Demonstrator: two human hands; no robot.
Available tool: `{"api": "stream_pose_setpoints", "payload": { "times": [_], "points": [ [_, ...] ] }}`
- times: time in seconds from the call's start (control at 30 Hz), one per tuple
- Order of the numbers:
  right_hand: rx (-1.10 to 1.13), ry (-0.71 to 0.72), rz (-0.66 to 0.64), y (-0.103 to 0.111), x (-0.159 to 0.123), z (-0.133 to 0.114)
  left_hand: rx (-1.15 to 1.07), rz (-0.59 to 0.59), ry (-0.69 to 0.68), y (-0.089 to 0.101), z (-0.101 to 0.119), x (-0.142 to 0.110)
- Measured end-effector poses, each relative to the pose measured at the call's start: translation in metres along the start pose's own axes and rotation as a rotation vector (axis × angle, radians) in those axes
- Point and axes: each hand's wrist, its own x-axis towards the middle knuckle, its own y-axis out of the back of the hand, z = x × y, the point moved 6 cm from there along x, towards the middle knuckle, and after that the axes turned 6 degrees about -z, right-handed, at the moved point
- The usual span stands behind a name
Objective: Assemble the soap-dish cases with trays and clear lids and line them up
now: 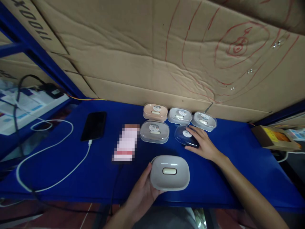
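Observation:
My left hand (142, 194) grips the lower left side of a grey rounded case (169, 179) near the table's front edge. A pale pill-shaped piece sits in the middle of its top. Farther back, my right hand (204, 144) has its fingers and thumb around the right side of a dark navy case (183, 137) with a clear cover and a round white label. Left of it lies a grey case (162, 135) under a clear cover. Behind stand a peach case (149, 111), a light grey case (172, 119) and another grey case (211, 123), all covered and labelled.
A phone with a pixelated screen (126, 143) lies left of the cases. Farther left, a black phone (94, 125) is plugged into a white cable (73, 174). A cardboard wall (119, 47) closes the back of the blue table (226, 187). An open carton (267, 138) stands at right.

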Motion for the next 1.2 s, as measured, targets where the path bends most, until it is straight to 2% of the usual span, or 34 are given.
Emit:
{"api": "stream_pose_setpoints", "payload": {
  "times": [0.17, 0.3, 0.4, 0.47, 0.57, 0.7, 0.87, 1.0, 1.1, 1.2],
  "points": [
    [-0.071, 0.047, -0.09, -0.019, 0.021, 0.007, -0.02, -0.084, 0.02, -0.012, 0.004, -0.002],
    [-0.074, 0.046, -0.057, -0.011, 0.02, -0.005, -0.034, -0.084, 0.009, -0.013, 0.005, -0.002],
    [0.028, 0.08, 0.007, 0.004, 0.006, -0.031, -0.033, -0.065, 0.017, -0.012, 0.003, -0.001],
    [0.129, 0.184, -0.038, 0.008, -0.005, -0.059, -0.04, -0.062, 0.009, -0.011, 0.003, -0.001],
    [0.219, 0.355, -0.18, 0.0, -0.02, -0.103, -0.05, -0.046, -0.016, -0.01, 0.003, -0.002],
    [0.237, 0.407, -0.16, -0.013, -0.026, -0.128, -0.064, -0.027, -0.05, -0.006, 0.002, -0.005],
    [0.332, 0.473, -0.088, -0.011, -0.027, -0.128, -0.028, 0.034, -0.035, -0.001, -0.003, -0.01],
    [0.38, 0.413, 0.022, 0.005, -0.029, -0.107, -0.031, 0.102, -0.019, -0.001, -0.003, -0.019],
    [0.268, 0.286, 0.078, 0.01, -0.029, -0.089, 0.012, 0.226, -0.039, 0.005, 0.004, -0.036],
    [0.128, 0.266, 0.02, 0.003, -0.028, -0.086, 0.14, 0.4, -0.09, 0.009, 0.015, -0.057]
  ]
}}
